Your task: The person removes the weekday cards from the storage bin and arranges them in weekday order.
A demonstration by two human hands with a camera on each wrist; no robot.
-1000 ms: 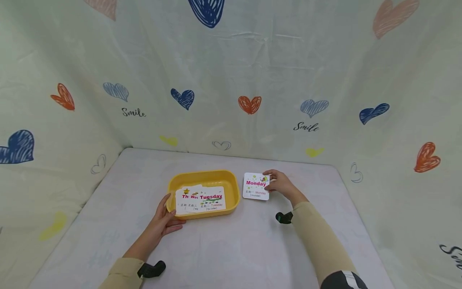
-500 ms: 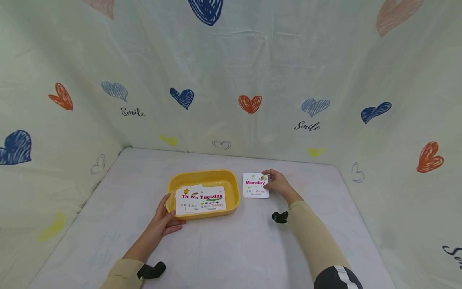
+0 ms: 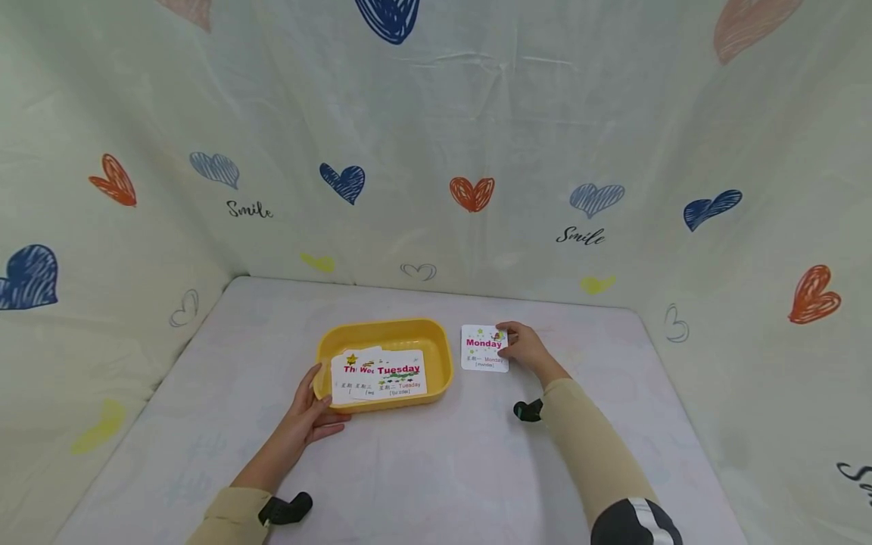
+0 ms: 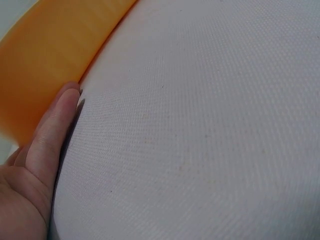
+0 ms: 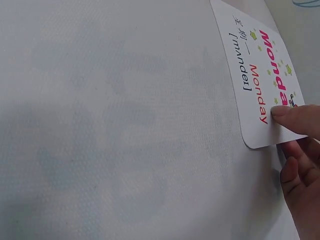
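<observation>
In the head view my right hand (image 3: 527, 350) pinches the right edge of a white flashcard (image 3: 482, 348) printed "Monday". The right wrist view shows the thumb (image 5: 290, 117) on the card's printed face and the other fingers under its edge. My left hand (image 3: 306, 412) grips the front left corner of a yellow plastic tray (image 3: 438, 359); in the left wrist view its fingers (image 4: 52, 130) lie against the tray's outer wall. Several more flashcards overlap inside the tray. A "Tuesday" card (image 3: 402, 386) is uppermost, partly covering the others.
A white cloth covers the table (image 3: 422, 469). Behind it and along both sides hangs a pale curtain (image 3: 518, 136) with printed hearts and the word "Smile". The Monday card is just right of the tray.
The Monday card has straightened a little and shifted slightly, with my right hand still pinching it. My right forearm has drawn slightly left. The left hand and tray stay in place.
</observation>
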